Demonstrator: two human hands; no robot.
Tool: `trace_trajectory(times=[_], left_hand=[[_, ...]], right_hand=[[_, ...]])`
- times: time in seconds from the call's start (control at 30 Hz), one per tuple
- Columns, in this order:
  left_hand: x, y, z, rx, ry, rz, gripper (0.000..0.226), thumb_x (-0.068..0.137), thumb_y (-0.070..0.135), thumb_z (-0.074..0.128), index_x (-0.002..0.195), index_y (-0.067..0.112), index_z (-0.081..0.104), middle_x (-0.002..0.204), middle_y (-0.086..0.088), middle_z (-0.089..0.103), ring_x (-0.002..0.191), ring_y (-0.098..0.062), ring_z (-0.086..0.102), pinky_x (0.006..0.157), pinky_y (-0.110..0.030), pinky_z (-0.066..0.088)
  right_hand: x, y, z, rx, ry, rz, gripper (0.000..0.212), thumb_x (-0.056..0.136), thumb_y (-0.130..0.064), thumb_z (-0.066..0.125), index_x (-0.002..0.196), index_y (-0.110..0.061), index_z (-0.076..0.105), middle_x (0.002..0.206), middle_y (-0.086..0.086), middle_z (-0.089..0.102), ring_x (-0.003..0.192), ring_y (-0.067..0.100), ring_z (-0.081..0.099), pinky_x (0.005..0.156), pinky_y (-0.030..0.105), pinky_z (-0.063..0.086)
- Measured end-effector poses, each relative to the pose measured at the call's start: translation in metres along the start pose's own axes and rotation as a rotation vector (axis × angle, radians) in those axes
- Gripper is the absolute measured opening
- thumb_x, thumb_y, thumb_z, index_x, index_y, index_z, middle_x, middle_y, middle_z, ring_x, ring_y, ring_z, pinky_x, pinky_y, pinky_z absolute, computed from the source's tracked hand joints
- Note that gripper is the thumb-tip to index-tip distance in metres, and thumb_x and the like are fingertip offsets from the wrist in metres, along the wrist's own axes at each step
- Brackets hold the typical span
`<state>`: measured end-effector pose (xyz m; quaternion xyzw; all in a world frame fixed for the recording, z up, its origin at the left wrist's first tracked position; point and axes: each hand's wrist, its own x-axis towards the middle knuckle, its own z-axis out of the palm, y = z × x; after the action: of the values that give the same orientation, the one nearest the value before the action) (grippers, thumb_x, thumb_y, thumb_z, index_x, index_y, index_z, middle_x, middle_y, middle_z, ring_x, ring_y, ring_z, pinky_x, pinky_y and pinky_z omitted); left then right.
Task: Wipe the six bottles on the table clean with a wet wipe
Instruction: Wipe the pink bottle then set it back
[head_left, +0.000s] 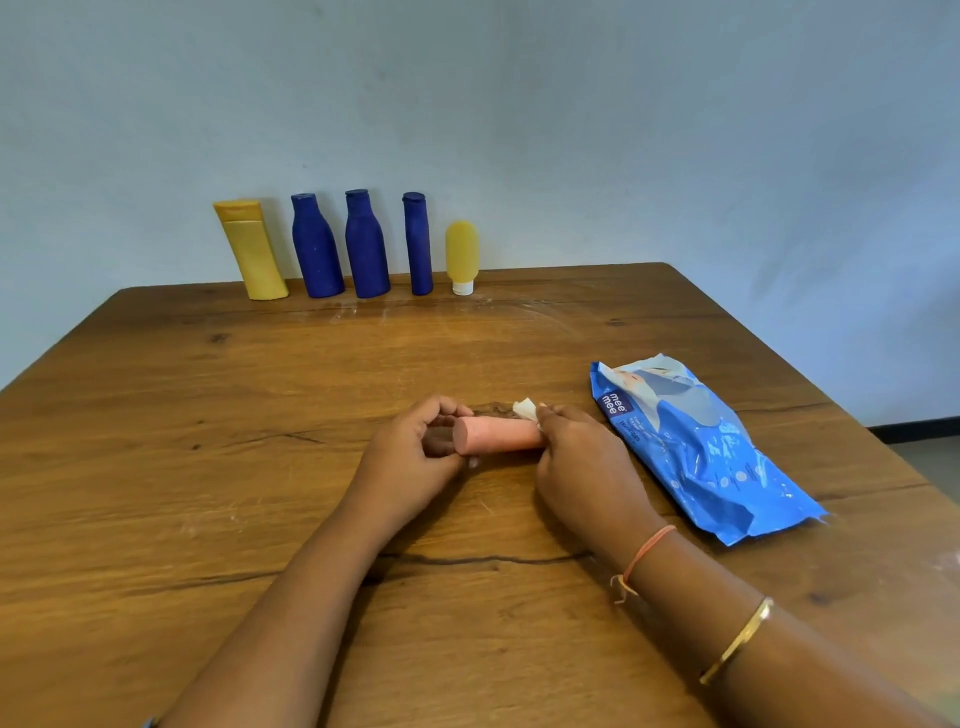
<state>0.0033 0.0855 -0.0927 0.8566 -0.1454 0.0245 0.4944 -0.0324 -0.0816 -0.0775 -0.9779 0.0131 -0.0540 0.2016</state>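
A pink bottle (498, 434) lies on its side in the middle of the wooden table (208, 441). My left hand (415, 452) grips its dark brown cap end. My right hand (576, 462) is wrapped round the other end with a white wet wipe (525, 408) pinched against it; only a corner of the wipe shows. Along the far edge stand a tall yellow bottle (252, 249), three dark blue bottles (314, 247) (366, 244) (418, 244) and a small yellow bottle (461, 257) on its white cap.
A blue pack of wet wipes (696, 447) lies on the table just right of my right hand. A pale wall stands right behind the row of bottles. The table's right edge drops off to a floor.
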Motion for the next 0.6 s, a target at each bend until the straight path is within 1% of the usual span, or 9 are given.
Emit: trace_trajectory(times=[0.07,0.17,0.23,0.3,0.37,0.43,0.5,0.53,0.6], left_hand=[[0.0,0.0,-0.002,-0.137,-0.065,-0.127,0.045,0.063,0.008,0.083,0.094,0.03,0.06,0.098,0.008,0.064,0.084,-0.005,0.064,0.077,-0.02,0.053],[0.0,0.0,-0.001,-0.264,-0.08,-0.224,0.051,0.056,0.015,0.086,0.099,0.026,0.061,0.102,-0.003,0.067,0.089,-0.014,0.066,0.083,-0.027,0.053],[0.0,0.0,0.0,-0.29,-0.043,-0.234,0.043,0.06,0.011,0.084,0.096,0.021,0.064,0.102,-0.005,0.068,0.091,-0.014,0.065,0.082,-0.024,0.053],[0.0,0.0,0.001,-0.255,-0.016,-0.234,0.038,0.062,0.01,0.084,0.093,0.021,0.065,0.098,-0.002,0.069,0.091,-0.014,0.065,0.08,-0.024,0.052],[0.0,0.002,0.003,-0.216,-0.012,-0.22,0.035,0.065,0.008,0.082,0.093,0.019,0.065,0.091,-0.001,0.07,0.083,-0.009,0.066,0.076,-0.022,0.053],[0.0,0.003,0.004,-0.188,-0.01,-0.19,0.025,0.072,0.0,0.075,0.089,0.015,0.063,0.083,0.0,0.069,0.07,-0.001,0.064,0.065,-0.014,0.051],[-0.001,0.002,0.004,-0.175,0.019,-0.164,0.023,0.075,-0.003,0.071,0.085,0.015,0.061,0.08,0.001,0.068,0.07,-0.005,0.064,0.061,-0.012,0.049],[-0.001,0.001,0.003,-0.184,0.034,-0.16,0.024,0.074,-0.001,0.073,0.084,0.017,0.061,0.082,0.0,0.069,0.074,-0.009,0.065,0.062,-0.013,0.049],[0.0,0.0,0.001,-0.158,0.045,-0.161,0.032,0.066,0.003,0.08,0.084,0.022,0.061,0.09,0.002,0.069,0.081,-0.011,0.065,0.069,-0.019,0.051]], right_hand=[[-0.002,-0.001,0.0,-0.022,-0.019,0.003,0.051,0.092,-0.012,0.042,0.142,-0.012,0.033,0.142,0.004,0.04,0.123,0.02,0.046,0.101,0.033,0.042],[-0.002,-0.004,-0.002,-0.043,-0.059,0.013,0.053,0.092,-0.014,0.043,0.144,-0.012,0.029,0.144,0.004,0.037,0.123,0.021,0.046,0.1,0.032,0.042],[-0.001,-0.006,-0.003,-0.038,-0.063,0.022,0.053,0.093,-0.014,0.043,0.143,-0.012,0.029,0.143,0.004,0.038,0.123,0.021,0.046,0.1,0.033,0.042],[-0.002,-0.011,-0.002,0.001,-0.05,-0.018,0.051,0.092,-0.013,0.044,0.142,-0.013,0.032,0.144,0.003,0.038,0.126,0.019,0.043,0.103,0.033,0.04],[-0.007,-0.021,0.0,0.052,-0.067,-0.135,0.052,0.092,-0.011,0.043,0.143,-0.015,0.032,0.149,0.0,0.032,0.134,0.016,0.034,0.108,0.03,0.032],[-0.013,-0.032,0.002,0.071,-0.101,-0.302,0.054,0.092,-0.008,0.041,0.144,-0.016,0.029,0.153,0.0,0.025,0.139,0.014,0.025,0.111,0.026,0.022],[-0.014,-0.035,0.004,0.059,-0.123,-0.391,0.055,0.093,-0.007,0.041,0.145,-0.016,0.027,0.154,0.0,0.021,0.141,0.013,0.018,0.112,0.024,0.017],[-0.012,-0.032,0.003,0.042,-0.139,-0.385,0.056,0.093,-0.008,0.042,0.146,-0.018,0.026,0.155,-0.002,0.019,0.142,0.013,0.016,0.113,0.025,0.017],[-0.007,-0.018,0.0,-0.002,-0.143,-0.292,0.058,0.093,-0.01,0.045,0.146,-0.022,0.024,0.155,-0.006,0.017,0.141,0.013,0.017,0.112,0.028,0.02]])
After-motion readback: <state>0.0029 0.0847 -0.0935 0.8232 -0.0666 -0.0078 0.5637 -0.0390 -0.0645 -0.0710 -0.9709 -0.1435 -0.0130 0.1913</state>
